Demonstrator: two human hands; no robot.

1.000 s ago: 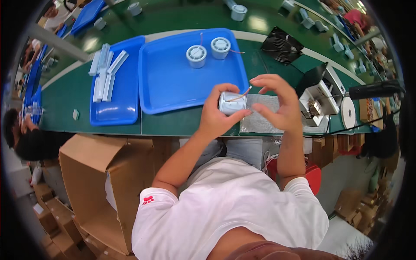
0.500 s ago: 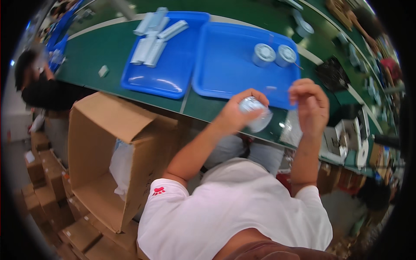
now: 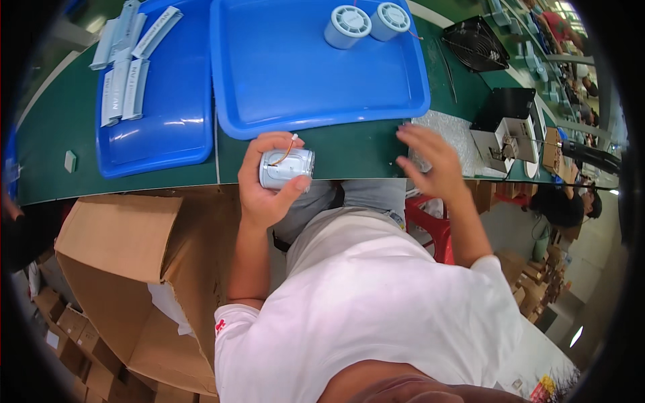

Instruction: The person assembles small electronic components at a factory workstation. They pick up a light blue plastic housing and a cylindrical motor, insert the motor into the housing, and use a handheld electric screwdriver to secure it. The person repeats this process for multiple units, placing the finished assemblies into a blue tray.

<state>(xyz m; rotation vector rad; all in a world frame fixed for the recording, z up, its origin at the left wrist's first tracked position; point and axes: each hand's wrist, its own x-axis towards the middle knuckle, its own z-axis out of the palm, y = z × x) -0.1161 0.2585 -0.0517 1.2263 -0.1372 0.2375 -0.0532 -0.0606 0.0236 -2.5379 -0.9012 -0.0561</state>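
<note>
My left hand (image 3: 257, 200) is closed around a light-blue cylindrical housing (image 3: 287, 173), held on its side over the table's near edge. A short orange-brown wire (image 3: 282, 157) with a small white plug rises from it. My right hand (image 3: 435, 164) is held off to the right with its fingers spread, by the table edge. Something shiny and clear shows behind its fingers; I cannot make out what. Two similar light-blue cylinders, one (image 3: 348, 28) beside the other (image 3: 390, 21), stand with slotted round ends up in the right blue tray (image 3: 302, 87).
Several long light-blue plastic pieces (image 3: 115, 93) lie in the left blue tray (image 3: 171, 101). A large open cardboard box (image 3: 111, 235) stands below at left. On the right are a black fan (image 3: 474, 44), bubble wrap (image 3: 451, 134) and a black-topped metal device (image 3: 505, 124). A small pale block (image 3: 70, 161) lies far left.
The view has swung, so the trays sit further left and higher. My left hand has turned the cylinder, and its wire now shows. My right hand has come down from its raised position, fingers spread.
</note>
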